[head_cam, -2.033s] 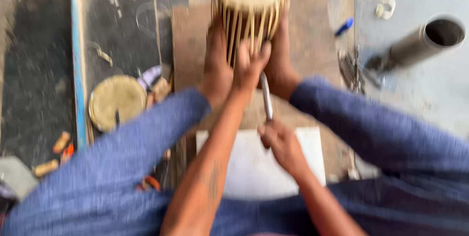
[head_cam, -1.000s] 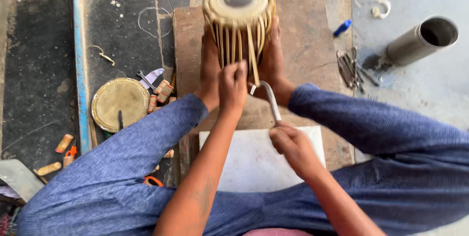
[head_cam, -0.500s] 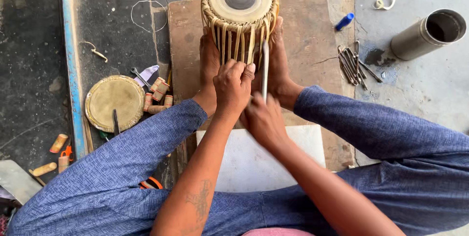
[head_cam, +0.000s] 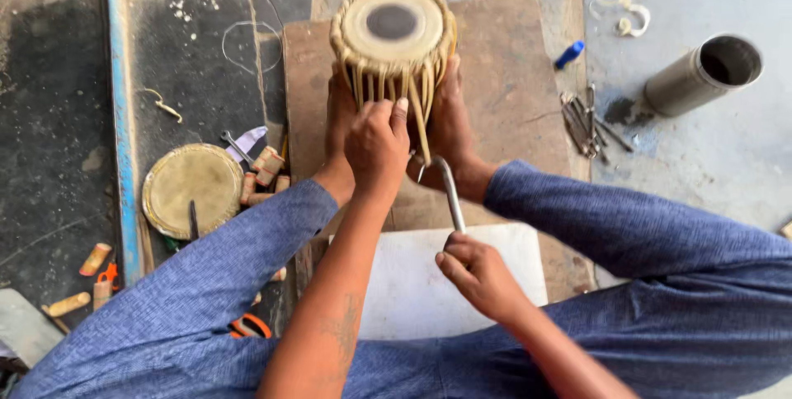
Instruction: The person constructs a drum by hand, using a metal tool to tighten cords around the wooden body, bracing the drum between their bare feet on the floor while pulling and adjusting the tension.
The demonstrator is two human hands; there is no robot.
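While the right hand (head_cam: 483, 277) curls its fingers around a metal hook (head_cam: 445, 193), the left hand (head_cam: 377, 145) pinches one lacing strap (head_cam: 418, 122) of the drum (head_cam: 393, 40), braced upright between both feet on the floor board (head_cam: 511, 77); most straps appear laced already.

Right hand (head_cam: 478, 275) (hook (head_cam: 445, 188)) pulled back.
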